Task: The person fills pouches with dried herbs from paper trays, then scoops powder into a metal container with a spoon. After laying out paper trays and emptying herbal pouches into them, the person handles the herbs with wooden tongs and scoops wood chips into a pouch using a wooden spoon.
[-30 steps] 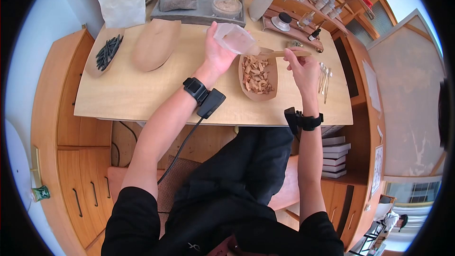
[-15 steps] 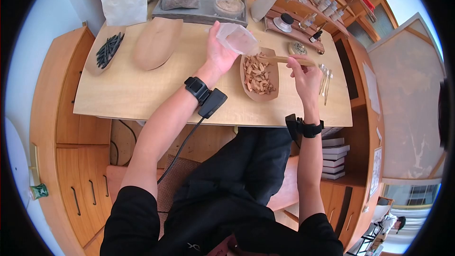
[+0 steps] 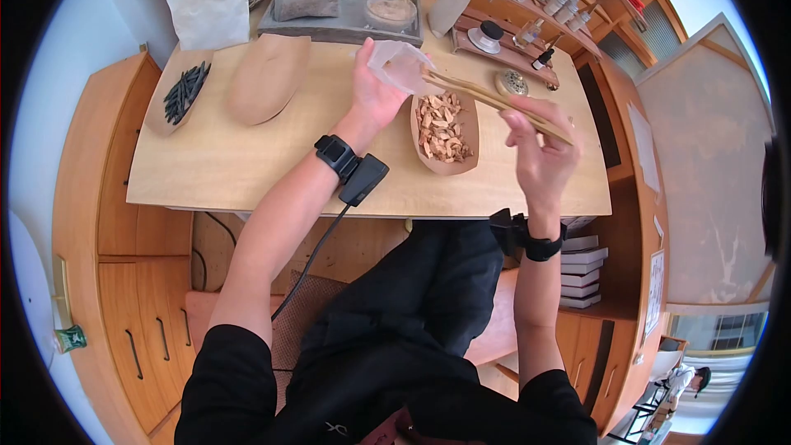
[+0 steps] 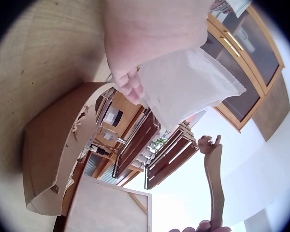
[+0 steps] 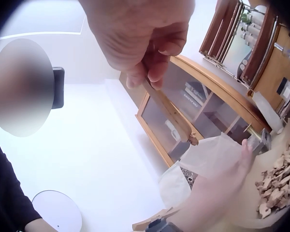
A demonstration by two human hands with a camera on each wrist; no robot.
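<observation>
My left hand [image 3: 375, 89] grips a translucent paper bag [image 3: 401, 66], its mouth facing right. Wooden tongs [image 3: 494, 99] are pinched in my right hand [image 3: 548, 148], their tips close to the bag's mouth. In the left wrist view the tongs [image 4: 213, 179] hold a small brown chip [image 4: 208, 144] at the tip, beside the bag [image 4: 186, 84]. Below the bag sits a brown paper tray [image 3: 449, 168] with many wood-like chips [image 3: 443, 128]. The right wrist view shows the tongs' tip with the chip [image 5: 194, 139] at the edge of the bag [image 5: 215, 154].
A tray of dark sticks [image 3: 186, 92] and a brown oval paper piece [image 3: 268, 78] lie at the left. Behind stand a grey tray [image 3: 354, 31], a white bag [image 3: 208, 2] and a wooden rack [image 3: 519, 53]. A round patterned lid [image 3: 512, 82] lies near the rack.
My right hand has moved right and toward the body. The tongs have risen from the chips toward the bag's mouth with a chip. The left hand has hardly moved.
</observation>
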